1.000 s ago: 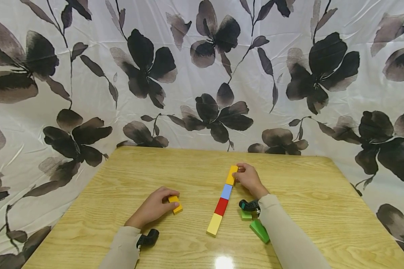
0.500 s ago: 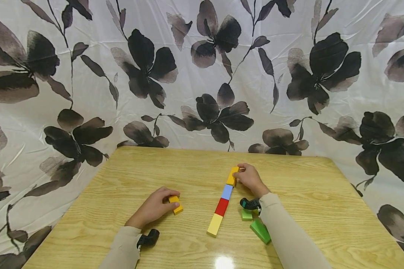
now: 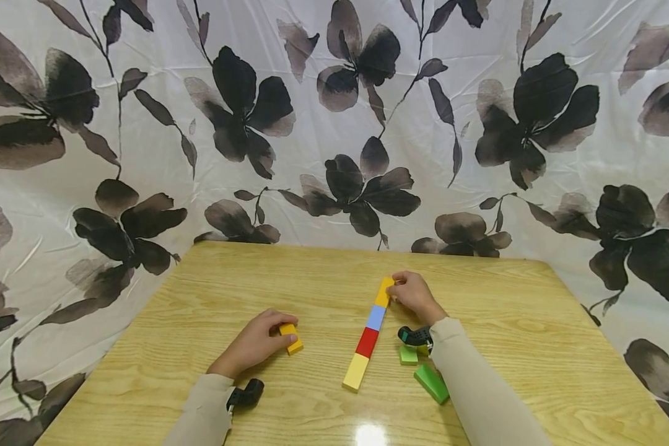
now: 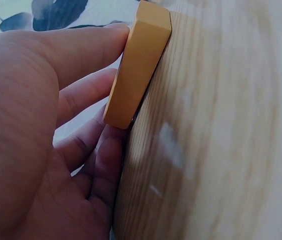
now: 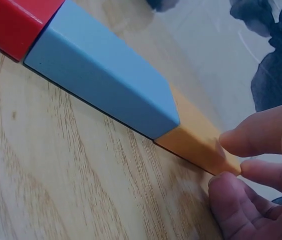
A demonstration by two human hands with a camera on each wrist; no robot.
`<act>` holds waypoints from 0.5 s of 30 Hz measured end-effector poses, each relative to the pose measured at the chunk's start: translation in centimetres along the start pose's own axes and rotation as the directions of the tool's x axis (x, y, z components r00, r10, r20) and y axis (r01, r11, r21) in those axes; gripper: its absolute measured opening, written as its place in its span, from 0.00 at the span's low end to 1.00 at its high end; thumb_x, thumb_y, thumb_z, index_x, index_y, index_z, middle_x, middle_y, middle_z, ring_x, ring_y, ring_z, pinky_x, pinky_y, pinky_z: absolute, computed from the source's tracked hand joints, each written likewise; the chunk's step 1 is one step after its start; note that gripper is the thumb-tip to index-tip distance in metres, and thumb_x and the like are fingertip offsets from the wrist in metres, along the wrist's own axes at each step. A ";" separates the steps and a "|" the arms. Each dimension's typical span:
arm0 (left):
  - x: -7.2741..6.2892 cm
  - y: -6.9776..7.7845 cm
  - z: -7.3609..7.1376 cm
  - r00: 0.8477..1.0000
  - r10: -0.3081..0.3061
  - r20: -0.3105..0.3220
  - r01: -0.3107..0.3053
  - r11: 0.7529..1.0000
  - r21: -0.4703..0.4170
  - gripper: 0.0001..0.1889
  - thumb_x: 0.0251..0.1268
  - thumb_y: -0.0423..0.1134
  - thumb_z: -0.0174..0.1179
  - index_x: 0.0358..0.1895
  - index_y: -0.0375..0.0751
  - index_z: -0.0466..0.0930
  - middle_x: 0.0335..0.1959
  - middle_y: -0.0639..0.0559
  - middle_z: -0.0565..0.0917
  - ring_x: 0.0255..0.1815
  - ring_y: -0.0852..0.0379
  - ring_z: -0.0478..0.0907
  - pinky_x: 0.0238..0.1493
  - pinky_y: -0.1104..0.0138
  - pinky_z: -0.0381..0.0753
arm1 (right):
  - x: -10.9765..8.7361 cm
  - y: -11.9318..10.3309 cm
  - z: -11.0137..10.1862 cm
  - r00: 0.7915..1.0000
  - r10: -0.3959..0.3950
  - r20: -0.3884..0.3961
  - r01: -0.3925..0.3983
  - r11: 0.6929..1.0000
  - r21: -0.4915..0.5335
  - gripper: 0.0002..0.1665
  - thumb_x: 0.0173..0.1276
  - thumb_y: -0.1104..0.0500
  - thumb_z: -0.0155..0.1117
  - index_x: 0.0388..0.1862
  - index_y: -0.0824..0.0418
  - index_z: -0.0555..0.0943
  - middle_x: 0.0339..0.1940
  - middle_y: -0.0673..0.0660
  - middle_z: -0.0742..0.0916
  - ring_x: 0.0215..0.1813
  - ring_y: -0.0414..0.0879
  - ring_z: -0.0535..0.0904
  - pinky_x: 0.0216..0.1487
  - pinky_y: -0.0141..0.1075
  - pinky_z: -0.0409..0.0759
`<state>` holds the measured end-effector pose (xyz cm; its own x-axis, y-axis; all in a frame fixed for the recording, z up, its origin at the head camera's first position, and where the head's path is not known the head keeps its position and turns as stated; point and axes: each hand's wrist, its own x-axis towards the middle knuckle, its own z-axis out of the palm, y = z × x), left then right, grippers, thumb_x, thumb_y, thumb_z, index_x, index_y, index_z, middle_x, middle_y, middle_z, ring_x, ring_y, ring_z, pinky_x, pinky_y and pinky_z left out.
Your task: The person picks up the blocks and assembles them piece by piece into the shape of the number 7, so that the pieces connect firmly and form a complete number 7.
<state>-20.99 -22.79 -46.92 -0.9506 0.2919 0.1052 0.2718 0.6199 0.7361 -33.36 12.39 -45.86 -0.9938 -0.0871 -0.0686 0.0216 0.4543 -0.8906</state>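
My left hand rests on the table at left and holds an orange block between thumb and fingers. In the left wrist view this orange block lies flat on the wood, with fingertips at its sides. Right of it, a straight row runs away from me: a pale yellow block, a red block, a light blue block and a second orange block. My right hand pinches that far orange block, whose end meets the blue block in the right wrist view.
A light green block and a larger green block lie right of the row, beside my right sleeve. A yellowish piece is mostly hidden under the wrist camera. Floral cloth hangs behind the table.
The far orange block has shifted slightly under my right fingers and now lines up with the blue block. My left hand and its block have stayed in place.
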 end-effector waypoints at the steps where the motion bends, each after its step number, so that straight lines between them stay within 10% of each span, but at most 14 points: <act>1: 0.0 0.0 0.0 1.000 0.001 0.000 -0.001 1.000 0.000 0.21 0.69 0.47 0.66 0.61 0.45 0.81 0.51 0.55 0.79 0.49 0.57 0.76 0.53 0.58 0.76 | 0.0 0.0 0.0 1.000 0.002 -0.001 -0.002 1.000 0.002 0.28 0.66 0.65 0.66 0.65 0.72 0.75 0.56 0.68 0.80 0.43 0.51 0.80 0.40 0.35 0.81; 15: 0.0 0.3 0.0 1.000 0.002 -0.006 -0.002 1.000 0.004 0.20 0.69 0.45 0.65 0.61 0.42 0.81 0.49 0.53 0.78 0.46 0.58 0.75 0.50 0.61 0.76 | -0.3 0.1 -0.2 1.000 -0.023 0.003 0.023 1.000 -0.004 0.30 0.67 0.66 0.66 0.67 0.72 0.73 0.55 0.68 0.80 0.40 0.51 0.80 0.39 0.36 0.82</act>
<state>-20.88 -22.66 -46.69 -0.9509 0.2888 0.1110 0.2745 0.6219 0.7334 -33.10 12.64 -45.79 -0.9937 -0.0999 -0.0498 -0.0012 0.4555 -0.8902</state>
